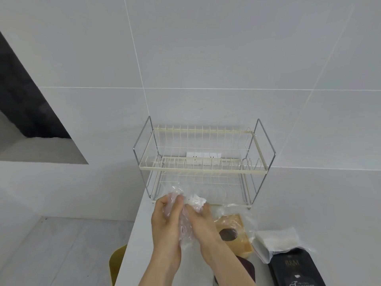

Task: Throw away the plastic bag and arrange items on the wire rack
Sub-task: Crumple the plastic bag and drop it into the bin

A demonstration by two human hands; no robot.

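A clear, crumpled plastic bag (190, 201) is bunched between both hands just in front of the wire rack. My left hand (166, 220) grips its left side and my right hand (203, 221) presses it from the right. The two-tier cream and chrome wire rack (203, 169) stands against the tiled wall with both shelves bare. A tan box with a dark oval window (234, 232) lies on the counter under my right wrist, partly wrapped in clear film.
A white packet in clear wrap (276, 242) and a black pouch with lettering (296, 269) lie at the right on the white counter (132, 244). A dark red object (246, 267) sits under my right forearm. A yellow stool (116, 263) stands below the counter's left edge.
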